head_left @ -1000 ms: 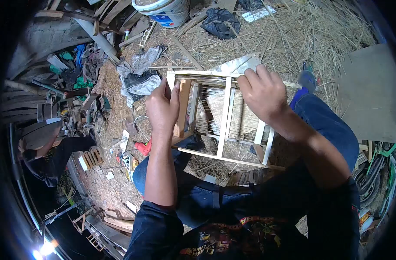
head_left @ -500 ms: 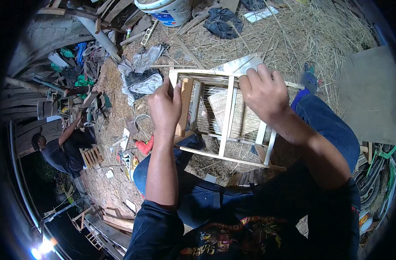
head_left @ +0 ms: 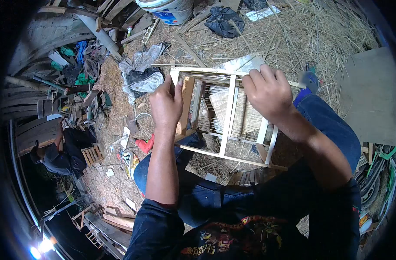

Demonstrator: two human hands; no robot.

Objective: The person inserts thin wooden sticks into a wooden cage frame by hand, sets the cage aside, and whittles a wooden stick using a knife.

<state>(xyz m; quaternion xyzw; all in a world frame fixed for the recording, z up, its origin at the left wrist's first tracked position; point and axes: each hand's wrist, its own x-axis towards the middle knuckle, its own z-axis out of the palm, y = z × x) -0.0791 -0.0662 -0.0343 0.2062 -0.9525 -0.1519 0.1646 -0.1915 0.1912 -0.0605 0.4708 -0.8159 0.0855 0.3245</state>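
A rectangular wooden frame (head_left: 226, 117) with thin parallel wires across it rests over my lap, between my knees. My left hand (head_left: 166, 104) is closed round its upper left corner, thumb and fingers on either side of the wood. Beside that hand, a thicker brown wood piece (head_left: 186, 102) forms part of the frame's left end. My right hand (head_left: 269, 93) is closed at the top rail, right of the middle slat, its fingers curled; the fingertips are partly hidden. Through the wires shows a pale flat board.
A person (head_left: 59, 156) sits at the left near a small slatted wood piece (head_left: 93, 156). A red tool (head_left: 144, 144) lies by my left knee. White bucket (head_left: 169, 12), black plastic bag (head_left: 224, 21) and straw lie beyond. A flat panel (head_left: 367, 95) is at the right.
The frame and both my hands appear slightly further right, along with the surroundings. The other person at the left has changed posture, leaning and moving their arm.
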